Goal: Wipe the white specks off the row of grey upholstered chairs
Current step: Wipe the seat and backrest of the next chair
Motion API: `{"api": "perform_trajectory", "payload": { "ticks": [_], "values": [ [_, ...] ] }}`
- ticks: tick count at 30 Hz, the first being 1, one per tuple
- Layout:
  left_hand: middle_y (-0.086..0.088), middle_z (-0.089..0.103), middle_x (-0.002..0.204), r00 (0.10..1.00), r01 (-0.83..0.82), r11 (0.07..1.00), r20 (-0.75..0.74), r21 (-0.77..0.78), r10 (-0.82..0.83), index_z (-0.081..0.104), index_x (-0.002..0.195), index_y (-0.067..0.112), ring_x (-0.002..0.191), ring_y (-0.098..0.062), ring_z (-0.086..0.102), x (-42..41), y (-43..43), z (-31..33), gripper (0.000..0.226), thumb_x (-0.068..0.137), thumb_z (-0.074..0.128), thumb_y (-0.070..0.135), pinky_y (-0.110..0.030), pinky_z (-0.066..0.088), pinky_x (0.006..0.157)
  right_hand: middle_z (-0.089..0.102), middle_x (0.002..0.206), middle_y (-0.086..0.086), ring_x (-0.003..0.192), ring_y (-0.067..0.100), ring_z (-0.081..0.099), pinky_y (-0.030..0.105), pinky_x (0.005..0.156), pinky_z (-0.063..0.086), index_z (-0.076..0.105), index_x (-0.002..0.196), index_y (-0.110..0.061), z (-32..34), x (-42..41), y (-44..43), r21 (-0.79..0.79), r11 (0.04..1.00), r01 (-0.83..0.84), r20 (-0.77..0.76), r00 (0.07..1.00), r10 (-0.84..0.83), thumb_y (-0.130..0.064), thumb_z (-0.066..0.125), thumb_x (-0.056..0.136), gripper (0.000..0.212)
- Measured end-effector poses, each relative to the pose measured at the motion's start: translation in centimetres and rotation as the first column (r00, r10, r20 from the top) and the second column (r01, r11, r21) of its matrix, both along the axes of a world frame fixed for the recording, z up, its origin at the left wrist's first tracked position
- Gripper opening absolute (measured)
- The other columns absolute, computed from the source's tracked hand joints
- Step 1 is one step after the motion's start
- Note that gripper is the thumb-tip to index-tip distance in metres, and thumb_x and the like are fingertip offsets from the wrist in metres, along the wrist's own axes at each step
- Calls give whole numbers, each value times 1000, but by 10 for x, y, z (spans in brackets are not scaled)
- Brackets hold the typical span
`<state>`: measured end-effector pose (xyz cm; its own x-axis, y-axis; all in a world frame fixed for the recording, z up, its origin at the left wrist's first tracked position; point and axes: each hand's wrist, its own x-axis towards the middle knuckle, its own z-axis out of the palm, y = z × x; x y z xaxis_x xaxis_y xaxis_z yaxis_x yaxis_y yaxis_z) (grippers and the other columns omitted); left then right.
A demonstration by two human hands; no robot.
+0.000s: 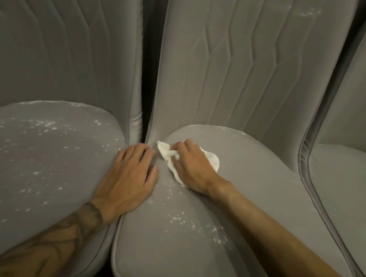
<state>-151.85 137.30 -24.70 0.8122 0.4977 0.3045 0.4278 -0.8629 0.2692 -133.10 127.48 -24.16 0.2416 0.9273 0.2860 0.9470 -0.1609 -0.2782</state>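
Three grey upholstered chairs stand side by side. The left chair's seat (30,157) carries many white specks (47,125). On the middle chair's seat (251,189), more white specks (191,224) lie toward the front left. My right hand (191,165) grips a crumpled white cloth (211,160) and holds it against the back left part of the middle seat. With fingers straight, my left hand (129,177) lies flat across the gap between the left and middle seats.
The right chair (351,188) shows only its left edge. A dark narrow gap (147,79) runs between the left and middle backrests. A few white marks (308,13) sit high on the middle backrest.
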Motion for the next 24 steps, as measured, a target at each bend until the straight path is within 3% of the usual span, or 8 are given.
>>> {"api": "perform_trajectory", "payload": {
  "ticks": [6,8,12,14,17,19,24],
  "values": [
    [-10,58,131,1000,-11,1000,-18,28,12,61,128,11,120,-26,56,-25,-8,13,37,104,44,34,-43,45,108,50,130,22,114,41,51,42,98,33,49,132,-3,14,22,34,-95,966,242,3,970,-243,-25,46,102,37],
    [-8,60,126,997,-33,998,-63,56,37,61,125,12,116,-25,58,-35,-5,15,40,104,38,37,-42,46,105,50,129,22,112,41,50,43,97,31,49,131,-3,12,9,39,-107,972,208,20,978,-207,-25,45,103,36],
    [-6,59,122,994,-75,996,-76,54,79,60,121,14,111,-24,57,-39,-1,13,42,104,31,38,-40,46,100,55,116,19,98,40,53,47,90,38,57,123,-7,3,-20,15,-69,996,-60,-14,998,59,-22,54,99,28],
    [-5,58,122,994,-80,995,-70,63,84,59,121,15,112,-23,56,-39,-2,9,39,105,31,38,-40,45,101,54,117,19,100,39,53,47,92,38,57,123,-7,6,-17,17,-69,997,-42,-24,999,41,-21,54,99,28],
    [-4,57,126,994,-85,994,-70,61,89,58,126,15,116,-22,55,-41,-2,4,39,108,30,34,-40,43,106,52,125,21,108,41,52,46,96,37,53,125,-4,14,-6,39,-109,984,142,-15,989,-145,-22,48,102,30],
    [-4,55,133,990,-86,994,-111,60,93,55,134,16,122,-21,52,-42,0,1,41,107,27,28,-38,38,112,54,123,22,108,42,52,44,93,34,53,123,-2,16,-13,47,-89,979,186,33,982,-184,-21,47,101,29],
    [-7,52,140,980,-86,994,-173,66,96,54,138,14,129,-26,51,-44,1,3,42,97,42,15,-42,37,114,57,111,17,92,37,53,45,87,39,58,119,-6,4,-37,14,-69,994,-85,44,995,89,-22,51,100,25]
  ]
}}
